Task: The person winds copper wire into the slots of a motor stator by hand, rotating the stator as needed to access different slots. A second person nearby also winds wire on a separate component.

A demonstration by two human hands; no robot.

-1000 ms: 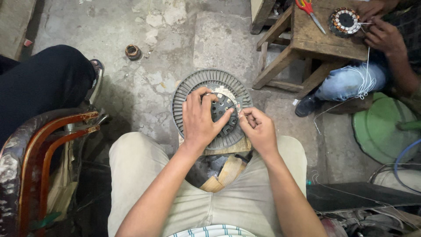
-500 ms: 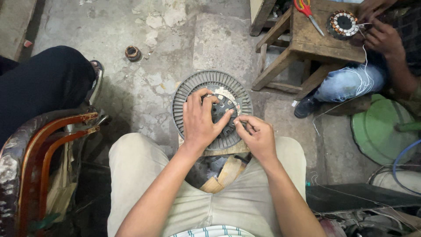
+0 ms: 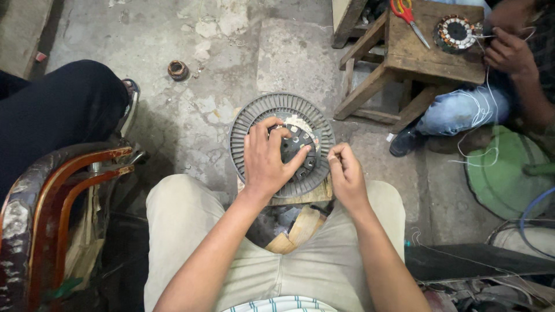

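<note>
A round grey finned motor housing (image 3: 254, 118) lies flat on a wooden block (image 3: 306, 196) between my knees. My left hand (image 3: 267, 156) spreads over its dark centre hub (image 3: 292, 149), fingers gripping the hub. My right hand (image 3: 346, 173) sits at the housing's right rim, fingers pinched together, apparently on a thin wire that is too fine to see clearly.
Another person sits at the upper right, with a hand (image 3: 509, 52) on a wound stator (image 3: 455, 32) on a wooden stool (image 3: 433, 55), beside red-handled scissors (image 3: 404, 14). A dark-trousered leg (image 3: 63, 110) and a wooden chair arm (image 3: 52, 196) are at left. A small coil (image 3: 178, 70) lies on the concrete floor.
My right hand has drifted slightly right and down, off the hub to the housing's rim. My left hand stays on the hub.
</note>
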